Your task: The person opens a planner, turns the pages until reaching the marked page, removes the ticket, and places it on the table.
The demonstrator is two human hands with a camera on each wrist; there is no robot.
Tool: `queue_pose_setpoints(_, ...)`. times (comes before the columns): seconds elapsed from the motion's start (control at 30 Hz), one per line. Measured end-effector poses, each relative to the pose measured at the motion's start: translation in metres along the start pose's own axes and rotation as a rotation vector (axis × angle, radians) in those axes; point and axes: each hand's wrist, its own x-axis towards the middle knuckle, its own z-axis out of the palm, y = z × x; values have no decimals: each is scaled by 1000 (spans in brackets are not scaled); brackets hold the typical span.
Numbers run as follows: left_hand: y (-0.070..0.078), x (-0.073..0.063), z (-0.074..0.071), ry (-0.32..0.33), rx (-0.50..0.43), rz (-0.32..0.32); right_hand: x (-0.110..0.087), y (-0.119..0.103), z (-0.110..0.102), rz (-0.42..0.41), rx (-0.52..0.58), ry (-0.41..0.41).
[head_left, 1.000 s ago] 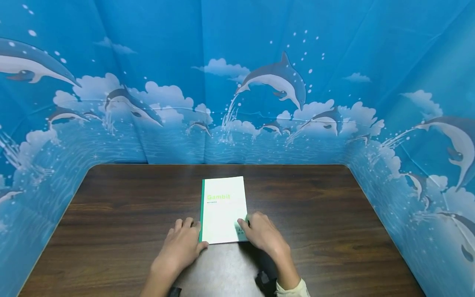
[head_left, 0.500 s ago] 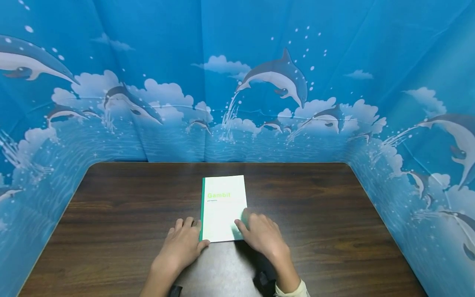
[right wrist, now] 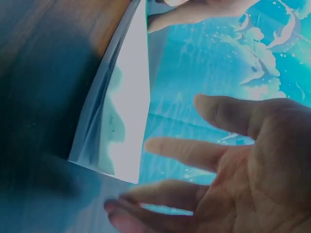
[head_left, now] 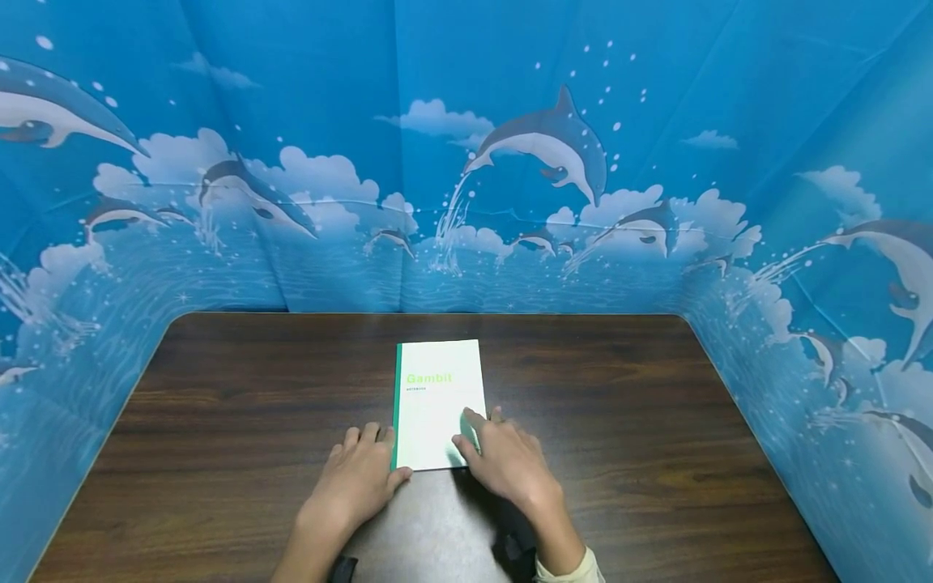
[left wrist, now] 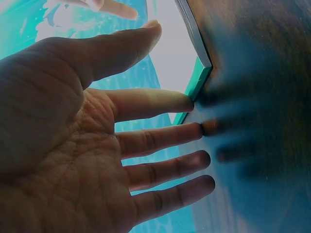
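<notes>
Nearest, a pale sleeve (head_left: 572, 567) ends at the right wrist, and a black strap (head_left: 342, 569) shows by the left one. Beyond them are the two hands. The left hand (head_left: 353, 478) lies to the left with its fingers straight and slightly spread; it grips nothing, its index fingertip touching the green spine (head_left: 397, 405) near the notebook's near left corner. The right hand (head_left: 510, 460) reaches over the near right corner, thumb and fingers stretched well apart, with nothing in its grasp; whether any fingertip meets the cover I cannot tell.

The notebook (head_left: 437, 421) lies closed on the table (head_left: 219, 405), between the hands and a little left of the middle. Its near edge looks slightly parted towards the right corner. That looks like the weak spot: a right finger catching the loose corner could lift or crease the cover. A push from one hand alone might slide or skew the notebook, since neither hand has it gripped and the tabletop looks smooth.

Further up the white cover, "Gambit" (head_left: 429, 378) is printed in light green, with "NOTEBOOK" in tiny letters beneath. Small print (right wrist: 112, 124) low on the right of the cover is too blurred to read.

Farthest, past the table's far edge, hangs a blue cloth (head_left: 350, 275) printed with leaping dolphins, clouds and waves.
</notes>
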Motion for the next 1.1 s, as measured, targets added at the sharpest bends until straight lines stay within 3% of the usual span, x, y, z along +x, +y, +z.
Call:
queue_pose_setpoints(0.3, 1, 0, 0, 6, 3, 8, 0, 0, 0, -18, 41, -23)
queue_pose_setpoints(0.53, -1, 1, -2, -11, -13, 14, -7, -4, -8, -83, 89, 63)
queue_pose_setpoints(0.7, -6, -1, -10, -12, -133, 50, -13, -8, -14, -145, 140, 143)
queue_pose_setpoints(0.87, -3, -4, -21, 79, -301, 141, -19, -16, -19, -241, 243, 222)
queue_pose_setpoints(1.1, 8, -4, -24, 115, -536, 226, -23, -26, -16, -357, 419, 135)
